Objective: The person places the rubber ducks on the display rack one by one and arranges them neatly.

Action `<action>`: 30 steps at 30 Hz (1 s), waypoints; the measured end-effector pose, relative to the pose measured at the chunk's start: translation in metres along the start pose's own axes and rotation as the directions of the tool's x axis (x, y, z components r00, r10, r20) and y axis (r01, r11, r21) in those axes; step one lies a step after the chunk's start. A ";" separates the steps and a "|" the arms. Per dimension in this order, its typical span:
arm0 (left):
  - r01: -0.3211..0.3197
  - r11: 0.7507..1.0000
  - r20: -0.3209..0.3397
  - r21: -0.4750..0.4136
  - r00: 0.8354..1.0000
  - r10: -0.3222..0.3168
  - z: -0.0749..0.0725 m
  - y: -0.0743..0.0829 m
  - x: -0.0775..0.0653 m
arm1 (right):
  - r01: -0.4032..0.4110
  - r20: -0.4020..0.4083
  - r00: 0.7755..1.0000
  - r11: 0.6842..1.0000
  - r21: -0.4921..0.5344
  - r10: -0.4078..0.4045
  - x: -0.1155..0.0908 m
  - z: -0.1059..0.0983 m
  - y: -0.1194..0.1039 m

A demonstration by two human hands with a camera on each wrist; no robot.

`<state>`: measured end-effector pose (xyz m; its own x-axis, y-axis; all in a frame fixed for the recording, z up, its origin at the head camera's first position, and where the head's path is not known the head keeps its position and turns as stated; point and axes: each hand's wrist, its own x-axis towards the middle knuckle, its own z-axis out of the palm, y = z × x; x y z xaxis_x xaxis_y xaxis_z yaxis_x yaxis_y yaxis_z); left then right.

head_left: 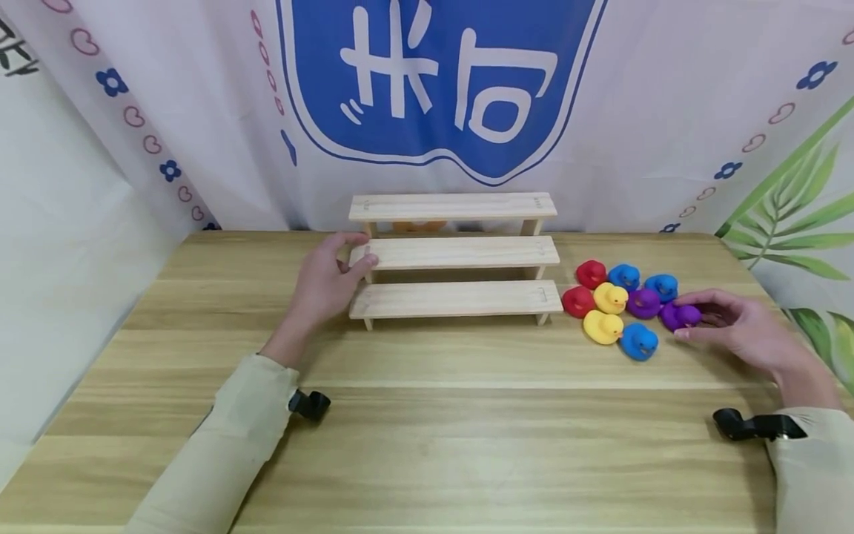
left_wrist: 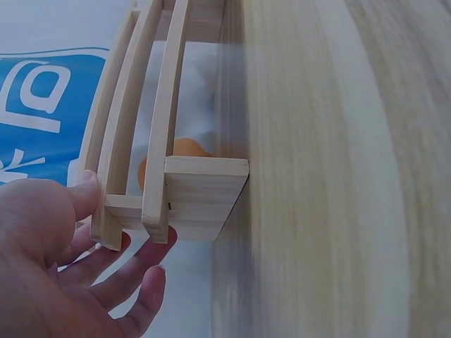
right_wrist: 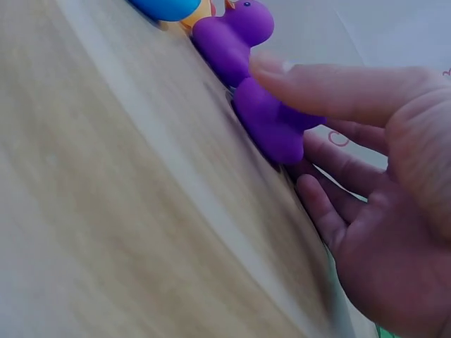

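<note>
Simultaneously, a person's hands engage two objects on a wood-grain table (head_left: pixel 427 445): the left hand (head_left: pixel 325 280) grips the end of a three-tier wooden stand (head_left: pixel 457 299), thumb on the middle plank, while the right hand (head_left: pixel 747 331) grasps a purple duck (head_left: pixel 679 317) between thumb and fingers. That duck is low at the table surface, on the side of a colorful cluster nearest the right hand. Just beside it, away from the palm, sits a second purple duck (head_left: pixel 643 304); past the right fingertips are two blue ducks (head_left: pixel 662 287). Farther from the right hand, toward the stand, stand two yellow ducks (head_left: pixel 603 328) and two red ducks (head_left: pixel 577 302), with a third blue duck (head_left: pixel 638 342) to the left of the right thumb. The stand reaches from the left hand toward the cluster. Behind both hands hangs a white cloth (head_left: pixel 200 89) bearing a blue emblem (head_left: pixel 427 141); printed green leaves (head_left: pixel 787 215) show beyond the right hand.
</note>
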<state>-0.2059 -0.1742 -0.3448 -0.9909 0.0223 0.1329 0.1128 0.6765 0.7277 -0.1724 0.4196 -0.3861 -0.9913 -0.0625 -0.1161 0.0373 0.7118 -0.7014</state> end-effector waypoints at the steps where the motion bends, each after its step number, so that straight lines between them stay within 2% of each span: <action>1: -0.001 1.000 0.001 0.000 1.000 0.001 0.000 0.000 0.000 | 0.003 0.004 1.000 1.000 -0.011 -0.003 0.000 0.000 0.000; 9: 0.002 1.000 0.003 -0.008 1.000 -0.002 -0.001 -0.001 -0.001 | -0.012 -0.015 1.000 0.995 -0.094 0.011 0.003 -0.001 0.000; 16: -0.002 1.000 0.013 -0.020 1.000 0.003 0.003 -0.006 -0.005 | -0.056 -0.031 0.998 0.996 -0.073 0.054 -0.004 0.001 -0.004; 24: -0.019 1.000 -0.002 -0.019 1.000 0.019 0.003 -0.004 -0.003 | -0.088 -0.019 0.996 0.991 -0.100 0.087 -0.004 -0.004 -0.023; 30: -0.033 0.999 -0.010 -0.020 0.999 0.032 0.000 -0.003 -0.002 | -0.053 -0.029 0.998 0.995 -0.082 0.051 0.000 -0.001 -0.045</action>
<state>-0.2046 -0.1763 -0.3478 -0.9859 0.0368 0.1632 0.1466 0.6605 0.7364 -0.1743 0.3882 -0.3534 -0.9913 -0.0062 -0.1315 0.0793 0.7692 -0.6341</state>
